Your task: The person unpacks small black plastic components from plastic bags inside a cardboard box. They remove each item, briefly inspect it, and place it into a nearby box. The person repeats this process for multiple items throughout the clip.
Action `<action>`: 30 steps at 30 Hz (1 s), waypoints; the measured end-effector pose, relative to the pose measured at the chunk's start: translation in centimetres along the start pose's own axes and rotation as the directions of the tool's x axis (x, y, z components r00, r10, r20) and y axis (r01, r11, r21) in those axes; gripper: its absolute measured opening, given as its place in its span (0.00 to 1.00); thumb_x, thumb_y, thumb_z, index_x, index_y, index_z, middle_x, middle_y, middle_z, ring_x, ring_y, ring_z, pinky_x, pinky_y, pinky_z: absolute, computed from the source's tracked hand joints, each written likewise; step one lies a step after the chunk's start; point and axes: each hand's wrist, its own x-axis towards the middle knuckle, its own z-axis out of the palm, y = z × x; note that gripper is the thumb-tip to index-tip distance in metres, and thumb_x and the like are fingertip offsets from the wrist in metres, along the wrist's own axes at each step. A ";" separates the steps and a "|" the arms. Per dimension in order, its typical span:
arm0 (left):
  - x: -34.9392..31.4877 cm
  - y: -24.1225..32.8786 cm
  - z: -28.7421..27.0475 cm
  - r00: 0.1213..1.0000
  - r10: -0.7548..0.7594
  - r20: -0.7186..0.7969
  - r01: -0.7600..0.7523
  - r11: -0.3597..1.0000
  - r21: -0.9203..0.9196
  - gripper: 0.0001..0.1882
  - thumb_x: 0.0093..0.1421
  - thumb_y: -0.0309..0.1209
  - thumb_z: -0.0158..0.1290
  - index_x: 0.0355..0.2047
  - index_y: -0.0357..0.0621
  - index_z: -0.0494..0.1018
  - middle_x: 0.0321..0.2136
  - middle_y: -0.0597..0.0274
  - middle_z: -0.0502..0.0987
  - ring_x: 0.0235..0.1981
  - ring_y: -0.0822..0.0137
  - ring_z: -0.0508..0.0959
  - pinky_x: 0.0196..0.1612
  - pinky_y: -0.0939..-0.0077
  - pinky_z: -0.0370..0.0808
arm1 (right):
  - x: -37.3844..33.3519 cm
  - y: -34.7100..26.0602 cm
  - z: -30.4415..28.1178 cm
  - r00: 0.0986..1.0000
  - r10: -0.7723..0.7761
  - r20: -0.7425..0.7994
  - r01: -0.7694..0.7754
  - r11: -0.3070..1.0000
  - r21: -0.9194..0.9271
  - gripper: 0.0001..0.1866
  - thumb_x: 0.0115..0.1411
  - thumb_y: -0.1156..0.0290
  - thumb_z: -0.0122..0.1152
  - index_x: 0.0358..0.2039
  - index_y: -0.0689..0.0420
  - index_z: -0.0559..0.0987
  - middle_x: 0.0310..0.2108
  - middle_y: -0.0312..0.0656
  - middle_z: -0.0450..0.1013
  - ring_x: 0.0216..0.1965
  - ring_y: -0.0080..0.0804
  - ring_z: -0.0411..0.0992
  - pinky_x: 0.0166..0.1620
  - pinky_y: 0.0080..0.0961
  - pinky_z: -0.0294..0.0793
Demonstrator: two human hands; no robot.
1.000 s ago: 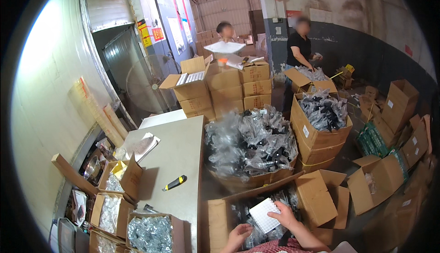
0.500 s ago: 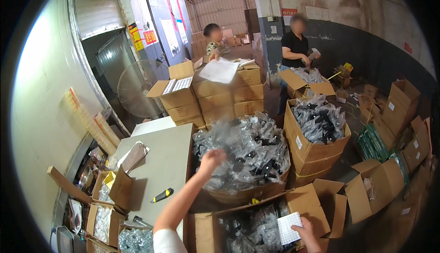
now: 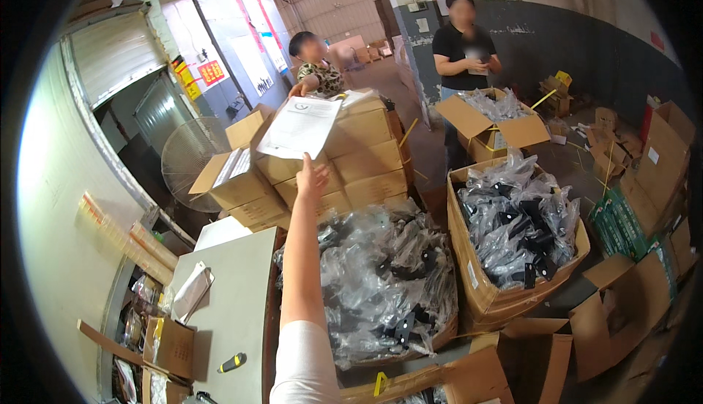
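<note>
My left hand (image 3: 313,177) is stretched far forward over the big box of bagged parts. One finger points up at the lower edge of a white printed sheet (image 3: 301,127), and the fingers look apart. Whether the fingertip touches the paper is hard to tell. A co-worker's hand (image 3: 303,86) holds the sheet by its top edge, above stacked cartons (image 3: 362,153). Below my arm, clear plastic bags with black parts (image 3: 381,279) fill the big box. My right hand is out of view.
A grey table (image 3: 238,294) on the left bears a yellow-black utility knife (image 3: 232,363). Another tall carton of bagged parts (image 3: 512,221) stands right, with open cartons (image 3: 622,316) beyond. A second person (image 3: 465,52) stands behind a smaller carton. A large fan (image 3: 192,158) stands far left.
My left hand has moved forward from above the bagged parts to the sheet. The co-worker's sheet is tilted toward me. My right hand, earlier holding a white pad, has left view.
</note>
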 end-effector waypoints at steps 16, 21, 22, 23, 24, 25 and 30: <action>-10.6 3.1 -11.9 0.967 0.254 0.029 -0.240 0.941 -0.240 0.13 0.66 0.29 0.46 0.49 0.41 0.71 0.37 0.60 0.80 0.35 0.65 0.79 0.36 0.73 0.75 | 2.6 -1.3 0.5 0.998 -0.008 0.062 0.011 0.998 -0.054 0.24 0.64 0.68 0.65 0.58 0.63 0.75 0.62 0.52 0.67 0.64 0.42 0.65 0.64 0.36 0.64; -25.2 2.1 -21.3 0.997 -0.059 0.054 0.076 0.915 -0.396 0.09 0.62 0.26 0.49 0.43 0.41 0.70 0.33 0.64 0.73 0.32 0.71 0.71 0.34 0.75 0.70 | 2.5 -0.7 1.7 0.854 -0.443 0.271 0.495 0.853 -0.165 0.23 0.64 0.69 0.64 0.58 0.63 0.75 0.62 0.51 0.68 0.64 0.41 0.65 0.63 0.36 0.65; -27.9 2.4 -23.2 0.988 -0.115 0.107 0.152 0.865 -0.479 0.08 0.58 0.23 0.51 0.40 0.41 0.70 0.30 0.65 0.70 0.28 0.73 0.68 0.32 0.78 0.69 | 2.1 -1.0 2.4 0.733 -0.589 0.340 0.667 0.720 -0.192 0.23 0.64 0.69 0.63 0.58 0.63 0.75 0.61 0.51 0.68 0.64 0.41 0.66 0.63 0.36 0.65; -30.6 2.7 -25.2 0.981 -0.104 0.162 0.177 0.818 -0.547 0.12 0.55 0.19 0.52 0.40 0.40 0.70 0.28 0.68 0.66 0.27 0.73 0.66 0.32 0.79 0.68 | 2.2 -1.6 3.6 0.858 -0.409 0.311 0.462 0.879 -0.115 0.22 0.63 0.73 0.62 0.57 0.64 0.75 0.57 0.48 0.71 0.59 0.39 0.69 0.61 0.35 0.68; -32.9 3.5 -27.5 0.965 -0.158 0.211 0.259 0.714 -0.651 0.14 0.53 0.17 0.53 0.41 0.39 0.70 0.28 0.68 0.67 0.27 0.73 0.66 0.33 0.79 0.68 | 2.2 -2.5 4.9 0.940 -0.211 0.267 0.225 0.974 -0.024 0.21 0.62 0.76 0.61 0.56 0.65 0.75 0.53 0.45 0.74 0.54 0.37 0.72 0.58 0.35 0.70; -35.3 4.3 -29.9 0.945 -0.194 0.262 0.321 0.693 -0.646 0.13 0.55 0.19 0.53 0.41 0.40 0.70 0.28 0.69 0.66 0.28 0.73 0.65 0.32 0.79 0.67 | 1.5 -3.5 5.9 0.938 -0.197 0.286 0.226 0.971 -0.072 0.20 0.62 0.75 0.62 0.55 0.65 0.75 0.52 0.45 0.74 0.52 0.36 0.72 0.57 0.34 0.71; -47.1 8.2 -41.9 0.936 -0.102 0.336 0.314 0.675 -0.668 0.07 0.60 0.25 0.56 0.38 0.44 0.72 0.25 0.73 0.65 0.26 0.75 0.65 0.30 0.78 0.65 | -0.4 -4.9 14.1 0.902 -0.211 0.377 0.267 0.958 -0.102 0.18 0.53 0.79 0.64 0.46 0.65 0.77 0.40 0.40 0.80 0.41 0.26 0.78 0.48 0.24 0.74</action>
